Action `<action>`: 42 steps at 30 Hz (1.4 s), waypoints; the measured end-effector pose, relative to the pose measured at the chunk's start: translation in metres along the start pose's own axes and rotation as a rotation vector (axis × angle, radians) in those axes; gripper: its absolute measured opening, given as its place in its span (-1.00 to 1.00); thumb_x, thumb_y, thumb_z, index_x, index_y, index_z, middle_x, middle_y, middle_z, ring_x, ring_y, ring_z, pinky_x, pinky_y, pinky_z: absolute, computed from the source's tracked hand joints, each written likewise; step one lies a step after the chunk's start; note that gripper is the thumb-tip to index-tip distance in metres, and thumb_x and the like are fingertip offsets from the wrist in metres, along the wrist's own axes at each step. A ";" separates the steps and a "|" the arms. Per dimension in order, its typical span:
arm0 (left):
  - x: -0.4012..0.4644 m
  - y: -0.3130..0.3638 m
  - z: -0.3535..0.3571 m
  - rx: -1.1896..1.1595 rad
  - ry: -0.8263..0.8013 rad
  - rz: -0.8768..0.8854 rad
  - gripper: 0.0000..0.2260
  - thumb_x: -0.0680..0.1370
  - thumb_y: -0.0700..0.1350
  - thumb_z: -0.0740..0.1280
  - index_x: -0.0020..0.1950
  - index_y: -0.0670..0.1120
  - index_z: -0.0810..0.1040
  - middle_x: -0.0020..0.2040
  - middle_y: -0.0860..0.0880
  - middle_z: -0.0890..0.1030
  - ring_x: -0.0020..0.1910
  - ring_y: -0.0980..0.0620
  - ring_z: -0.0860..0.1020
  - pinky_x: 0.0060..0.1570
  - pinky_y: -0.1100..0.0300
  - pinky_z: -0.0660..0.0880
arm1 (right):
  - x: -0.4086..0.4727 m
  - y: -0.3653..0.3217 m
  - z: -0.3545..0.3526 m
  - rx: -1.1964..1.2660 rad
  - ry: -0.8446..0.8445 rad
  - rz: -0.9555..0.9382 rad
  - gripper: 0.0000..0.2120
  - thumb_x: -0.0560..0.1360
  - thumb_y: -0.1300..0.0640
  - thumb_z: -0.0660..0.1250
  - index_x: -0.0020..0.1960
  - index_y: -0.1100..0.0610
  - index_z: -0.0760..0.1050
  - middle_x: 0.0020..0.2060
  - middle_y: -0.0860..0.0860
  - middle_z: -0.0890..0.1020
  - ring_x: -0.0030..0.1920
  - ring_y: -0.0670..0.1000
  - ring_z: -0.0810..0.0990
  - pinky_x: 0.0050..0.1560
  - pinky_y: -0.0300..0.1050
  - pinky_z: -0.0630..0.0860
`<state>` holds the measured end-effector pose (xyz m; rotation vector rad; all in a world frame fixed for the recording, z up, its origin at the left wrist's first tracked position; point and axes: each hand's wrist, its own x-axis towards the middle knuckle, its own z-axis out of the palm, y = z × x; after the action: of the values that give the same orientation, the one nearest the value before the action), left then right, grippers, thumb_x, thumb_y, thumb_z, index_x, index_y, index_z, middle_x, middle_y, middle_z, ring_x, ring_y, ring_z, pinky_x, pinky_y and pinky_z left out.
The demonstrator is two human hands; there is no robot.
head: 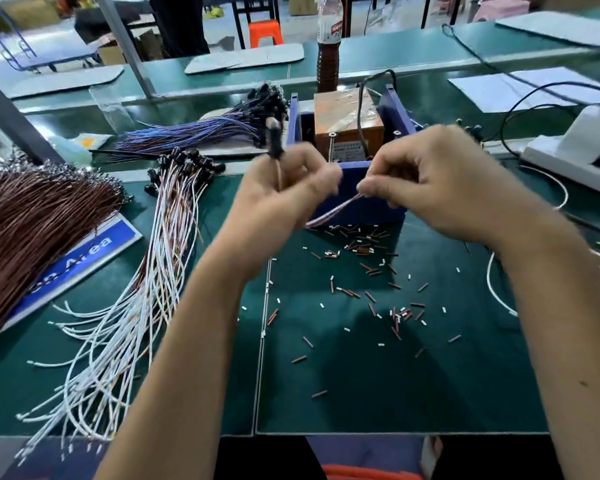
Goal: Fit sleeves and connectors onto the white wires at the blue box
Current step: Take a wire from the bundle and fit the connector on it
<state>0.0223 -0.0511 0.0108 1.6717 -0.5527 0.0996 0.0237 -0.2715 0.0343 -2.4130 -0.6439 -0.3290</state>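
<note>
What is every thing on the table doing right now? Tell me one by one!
left hand: curled round a wire, black connector sticking up
right hand: pinching the wire's other end
wire: held in the air between both hands, blurred
blue box: open on top, orange unit inside
white wires: lying loose in a bundle
small sleeves: scattered over the green mat
bottle: standing upright

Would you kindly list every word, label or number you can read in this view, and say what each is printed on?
"Area": white letters on the blue sign lying on the green mat, left of the hands; the word before it is covered by brown wires.
Label on the orange block inside the blue box: too small to read.
Red label on the bottle: blurred, unreadable.
</note>
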 end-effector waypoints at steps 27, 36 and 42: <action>-0.017 -0.070 0.028 0.453 0.098 0.144 -0.98 0.54 -0.18 0.49 -0.08 -0.10 0.70 -0.25 0.05 0.66 -0.25 0.10 0.61 -0.23 0.29 0.46 | -0.034 0.034 0.063 0.290 0.163 0.036 -0.96 0.57 0.19 0.51 -0.02 0.06 0.73 -0.22 -0.12 0.73 -0.16 -0.08 0.71 -0.08 -0.17 0.63; -0.014 -0.075 0.017 0.470 0.097 0.135 -0.94 0.51 -0.29 0.48 -0.13 -0.14 0.70 -0.28 0.03 0.66 -0.27 0.10 0.62 -0.20 0.19 0.54 | -0.030 0.030 0.072 0.290 0.324 0.068 -0.94 0.58 0.24 0.48 -0.05 0.15 0.73 -0.24 -0.05 0.72 -0.29 -0.09 0.65 -0.22 -0.12 0.60; -0.018 -0.073 0.016 0.258 0.177 0.036 -0.97 0.55 -0.26 0.49 -0.09 -0.19 0.70 -0.24 -0.03 0.72 -0.19 -0.03 0.69 -0.09 0.06 0.61 | -0.038 0.043 0.053 0.326 0.441 0.146 -0.79 0.58 -0.02 0.50 -0.04 0.14 0.68 -0.32 -0.02 0.70 -0.37 -0.07 0.66 -0.35 -0.19 0.54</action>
<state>0.0323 -0.0558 -0.0648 1.8806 -0.4504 0.3545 0.0178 -0.2822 -0.0431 -1.9729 -0.2932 -0.6202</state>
